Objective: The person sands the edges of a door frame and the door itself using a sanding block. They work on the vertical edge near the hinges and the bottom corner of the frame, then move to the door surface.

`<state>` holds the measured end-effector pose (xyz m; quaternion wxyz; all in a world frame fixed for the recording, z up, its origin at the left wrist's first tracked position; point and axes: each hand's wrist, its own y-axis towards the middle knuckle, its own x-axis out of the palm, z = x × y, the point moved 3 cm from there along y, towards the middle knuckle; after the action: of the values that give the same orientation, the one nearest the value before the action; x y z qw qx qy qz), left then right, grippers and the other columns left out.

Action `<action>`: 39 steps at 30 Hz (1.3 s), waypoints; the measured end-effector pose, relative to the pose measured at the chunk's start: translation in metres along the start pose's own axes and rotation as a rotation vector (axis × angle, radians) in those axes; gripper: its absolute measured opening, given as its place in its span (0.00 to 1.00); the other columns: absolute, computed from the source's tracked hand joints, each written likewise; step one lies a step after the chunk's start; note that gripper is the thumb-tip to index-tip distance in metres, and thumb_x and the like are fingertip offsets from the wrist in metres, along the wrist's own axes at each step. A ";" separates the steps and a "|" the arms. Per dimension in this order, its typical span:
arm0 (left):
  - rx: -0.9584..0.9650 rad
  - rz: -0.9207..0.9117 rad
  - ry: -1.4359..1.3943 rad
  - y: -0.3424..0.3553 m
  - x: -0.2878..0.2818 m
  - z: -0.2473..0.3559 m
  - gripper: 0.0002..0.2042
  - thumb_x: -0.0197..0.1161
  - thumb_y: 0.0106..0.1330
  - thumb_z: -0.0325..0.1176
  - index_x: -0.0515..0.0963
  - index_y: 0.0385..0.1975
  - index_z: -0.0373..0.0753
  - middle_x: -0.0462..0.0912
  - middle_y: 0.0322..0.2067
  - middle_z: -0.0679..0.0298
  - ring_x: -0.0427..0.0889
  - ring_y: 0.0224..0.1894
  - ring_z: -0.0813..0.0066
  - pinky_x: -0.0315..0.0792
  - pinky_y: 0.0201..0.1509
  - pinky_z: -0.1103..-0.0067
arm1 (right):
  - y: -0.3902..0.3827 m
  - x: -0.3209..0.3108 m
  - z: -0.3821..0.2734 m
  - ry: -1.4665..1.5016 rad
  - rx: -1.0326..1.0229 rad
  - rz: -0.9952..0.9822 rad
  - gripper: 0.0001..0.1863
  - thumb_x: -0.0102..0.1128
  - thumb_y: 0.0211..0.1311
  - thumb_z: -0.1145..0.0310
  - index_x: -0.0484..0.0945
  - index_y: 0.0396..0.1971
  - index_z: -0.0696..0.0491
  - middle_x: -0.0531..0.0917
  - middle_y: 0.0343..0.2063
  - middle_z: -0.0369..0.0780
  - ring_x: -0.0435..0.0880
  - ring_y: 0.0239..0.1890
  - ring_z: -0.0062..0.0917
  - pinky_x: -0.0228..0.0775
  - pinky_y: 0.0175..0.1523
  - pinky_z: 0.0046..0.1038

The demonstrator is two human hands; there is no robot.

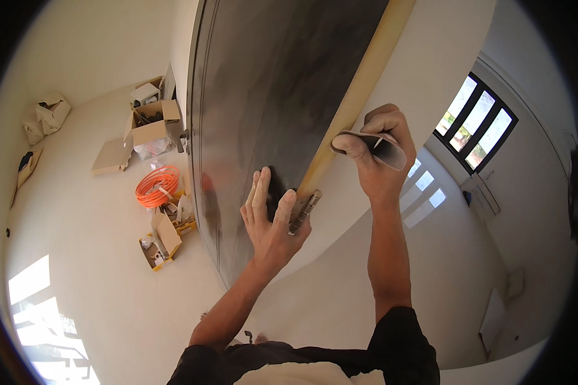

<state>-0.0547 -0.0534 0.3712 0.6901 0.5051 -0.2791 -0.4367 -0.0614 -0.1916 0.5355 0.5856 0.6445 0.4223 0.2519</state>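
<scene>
A dark door (282,77) stands upright before me, with a pale yellowish edge strip (359,83) running along its right side. Against the dark face rests my left hand (271,224), fingers spread and dusted white, holding nothing. A metal hinge (306,212) shows on the edge beside that thumb. Right of the strip, my right hand (377,151) pinches a bent grey sheet that looks like sandpaper (389,153). Its folded end lies under the thumb, close to the strip; whether it touches the strip I cannot tell.
At left on the pale floor are an open cardboard box (151,122), a coiled orange hose (157,187) and a small yellow box of parts (158,247). White sacks (48,119) lean in the far left corner. A dark-framed window (475,122) is at right.
</scene>
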 end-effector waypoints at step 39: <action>0.063 -0.009 0.074 -0.002 -0.001 0.005 0.49 0.71 0.48 0.26 0.53 0.73 0.49 0.56 0.70 0.38 0.62 0.69 0.36 0.62 0.64 0.51 | -0.063 0.025 0.005 0.236 0.463 0.129 0.19 0.77 0.56 0.63 0.73 0.32 0.56 0.85 0.25 0.37 0.83 0.28 0.15 0.75 0.33 0.19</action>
<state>-0.0602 -0.0550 0.3712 0.6816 0.5437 -0.2648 -0.4120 -0.0598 -0.1761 0.4697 0.3520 0.7530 0.4922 0.2586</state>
